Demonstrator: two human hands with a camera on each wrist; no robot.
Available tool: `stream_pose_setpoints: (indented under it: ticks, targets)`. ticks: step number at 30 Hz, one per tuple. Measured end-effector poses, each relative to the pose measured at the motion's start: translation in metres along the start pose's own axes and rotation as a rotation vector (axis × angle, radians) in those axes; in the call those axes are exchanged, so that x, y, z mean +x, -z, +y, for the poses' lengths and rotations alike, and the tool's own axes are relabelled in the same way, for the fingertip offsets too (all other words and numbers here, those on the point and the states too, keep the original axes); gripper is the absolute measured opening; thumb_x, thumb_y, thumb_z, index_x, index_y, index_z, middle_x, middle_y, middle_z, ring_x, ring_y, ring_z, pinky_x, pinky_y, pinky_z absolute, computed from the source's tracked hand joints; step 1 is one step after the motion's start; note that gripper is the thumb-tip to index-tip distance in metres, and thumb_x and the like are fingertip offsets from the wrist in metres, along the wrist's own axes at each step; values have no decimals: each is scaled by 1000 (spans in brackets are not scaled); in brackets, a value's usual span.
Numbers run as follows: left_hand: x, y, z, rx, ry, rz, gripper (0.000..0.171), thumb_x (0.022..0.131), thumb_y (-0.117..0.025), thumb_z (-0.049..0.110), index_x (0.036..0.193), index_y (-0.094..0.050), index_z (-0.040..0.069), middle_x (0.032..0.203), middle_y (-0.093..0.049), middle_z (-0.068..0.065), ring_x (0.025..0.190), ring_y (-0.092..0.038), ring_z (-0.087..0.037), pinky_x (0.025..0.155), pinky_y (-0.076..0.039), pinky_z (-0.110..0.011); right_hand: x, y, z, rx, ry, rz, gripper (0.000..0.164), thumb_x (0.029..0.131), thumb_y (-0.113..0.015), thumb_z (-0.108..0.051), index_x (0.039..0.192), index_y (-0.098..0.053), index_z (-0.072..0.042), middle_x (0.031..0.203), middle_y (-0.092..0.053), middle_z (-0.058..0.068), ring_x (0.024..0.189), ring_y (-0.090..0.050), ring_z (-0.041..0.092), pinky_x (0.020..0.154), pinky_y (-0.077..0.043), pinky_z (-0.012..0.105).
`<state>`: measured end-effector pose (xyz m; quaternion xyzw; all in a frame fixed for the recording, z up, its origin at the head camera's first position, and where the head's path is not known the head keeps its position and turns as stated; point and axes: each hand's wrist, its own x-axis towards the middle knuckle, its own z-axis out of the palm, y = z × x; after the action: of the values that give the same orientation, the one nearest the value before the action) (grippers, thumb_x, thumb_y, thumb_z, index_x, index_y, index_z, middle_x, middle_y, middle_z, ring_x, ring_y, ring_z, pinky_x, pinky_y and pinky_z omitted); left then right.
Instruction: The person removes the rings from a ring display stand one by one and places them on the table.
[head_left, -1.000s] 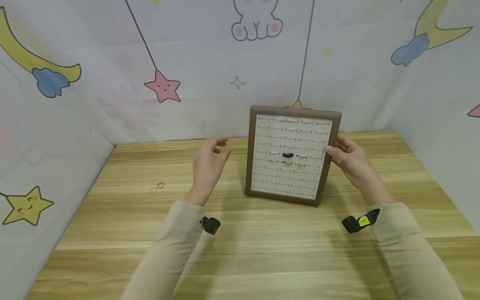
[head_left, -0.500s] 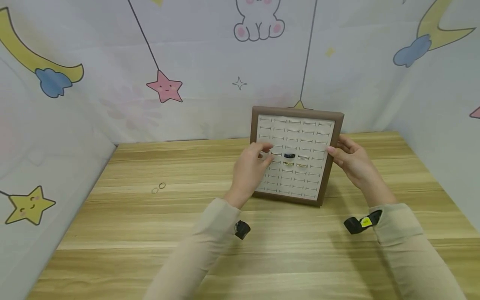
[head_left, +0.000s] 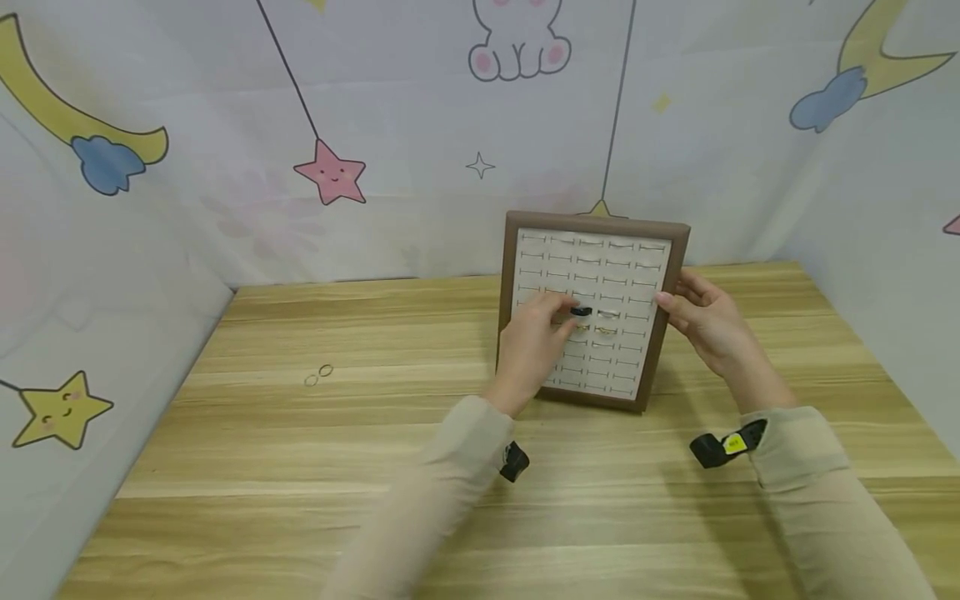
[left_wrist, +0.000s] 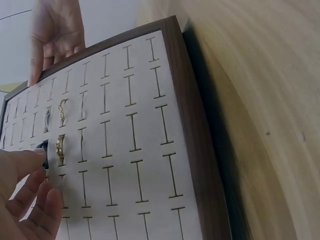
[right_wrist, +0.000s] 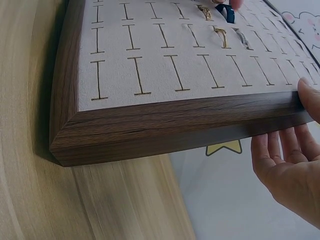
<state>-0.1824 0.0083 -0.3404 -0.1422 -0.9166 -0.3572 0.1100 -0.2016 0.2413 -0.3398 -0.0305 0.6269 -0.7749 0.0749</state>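
A ring display board (head_left: 600, 223) with a brown wood frame and a white slotted pad stands tilted on the table. My right hand (head_left: 708, 325) grips its right edge, thumb on the front and fingers behind. With thumb and fingertips, my left hand (head_left: 531, 346) pinches a black ring (head_left: 581, 311) at the middle of the pad. Right of that sits a silver ring (head_left: 608, 314). Just below are two gold rings, one gold ring (left_wrist: 60, 147) closest to the left hand and another gold ring (left_wrist: 62, 112) beside it. My left hand covers part of the pad's left side in the head view.
On the wooden table (head_left: 247, 450), left of the board, lie two loose rings, a darker ring (head_left: 326, 370) and a paler ring (head_left: 311, 380). A white printed cloth (head_left: 420, 200) hangs behind the table, close to the board's back.
My left hand has moved right from beside the board to its middle, and its fingers now pinch the black ring. The right hand keeps its grip, and the board stays in place.
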Motion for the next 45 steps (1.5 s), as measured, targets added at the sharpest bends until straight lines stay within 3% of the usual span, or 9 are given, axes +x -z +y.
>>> stream_pose_setpoints:
  ticks: [7, 15, 24, 29, 33, 39, 45]
  targets:
    - [1, -5, 1, 10, 10, 10, 21, 89, -66, 24, 109, -68, 20, 109, -67, 6, 100, -64, -10, 76, -53, -23, 0, 1, 0, 8, -3, 4, 56, 91, -62, -8, 139, -33, -9, 113, -49, -5, 94, -56, 1, 83, -49, 11]
    - [2, -4, 3, 99, 10, -29, 22, 90, -64, 31, 109, -67, 20, 109, -66, 4, 98, -62, -11, 73, -53, -24, 1, 1, 0, 12, -6, 2, 54, 91, -62, -7, 137, -35, -10, 112, -49, -5, 94, -55, 1, 83, -49, 11]
    - [3, -2, 4, 133, 15, -57, 15, 92, -58, 30, 99, -66, 20, 110, -66, 3, 99, -64, -13, 74, -54, -28, -1, 1, -1, 11, -22, -3, 57, 91, -62, -8, 140, -32, -10, 114, -47, -6, 97, -54, 1, 84, -48, 12]
    - [4, 0, 4, 145, -2, -77, 14, 93, -57, 29, 97, -66, 19, 108, -66, 2, 97, -63, -13, 73, -53, -28, 0, 3, 0, 24, -10, -5, 51, 91, -62, -6, 136, -37, -13, 113, -49, -7, 96, -55, 1, 84, -48, 12]
    - [4, 3, 3, 116, -13, -101, 14, 93, -57, 29, 97, -65, 19, 111, -66, 2, 96, -63, -13, 73, -53, -27, 0, 3, 0, 28, -9, -9, 56, 91, -61, -6, 140, -34, -11, 112, -49, -7, 95, -55, 1, 83, -49, 12]
    - [6, 9, -5, -23, 1, -114, 14, 93, -58, 25, 97, -65, 14, 103, -69, 1, 89, -64, -13, 76, -52, -25, 0, 2, -1, -4, -20, -6, 75, 92, -62, -9, 152, -16, -3, 114, -46, -6, 95, -55, 1, 83, -48, 11]
    - [4, 24, -18, -52, 31, -38, 17, 94, -58, 27, 101, -66, 13, 104, -69, -2, 96, -65, -15, 83, -54, -30, 0, 0, -1, 0, -10, -7, 72, 91, -62, -9, 150, -21, -4, 114, -47, -5, 95, -55, 1, 84, -49, 11]
